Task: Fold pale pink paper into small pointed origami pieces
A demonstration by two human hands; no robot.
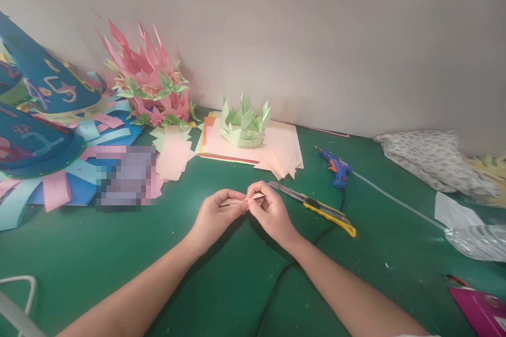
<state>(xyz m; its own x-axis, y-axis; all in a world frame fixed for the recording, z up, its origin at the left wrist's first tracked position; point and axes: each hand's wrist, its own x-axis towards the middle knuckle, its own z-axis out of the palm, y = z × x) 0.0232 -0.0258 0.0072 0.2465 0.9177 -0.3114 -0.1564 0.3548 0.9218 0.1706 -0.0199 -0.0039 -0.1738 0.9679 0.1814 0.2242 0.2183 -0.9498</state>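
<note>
Both hands pinching a folded paper strip

Forearms converge over the green table; left hand and right hand, fingers curled, pinch the narrow pink paper strip between them; utility knife just right.

Left hand and right hand were bare; left forearm and right forearm likewise, wrist to frame edge. Thin pale sliver, perhaps sleeve hem, showed at right arm's lowest part; too small to tell
</note>
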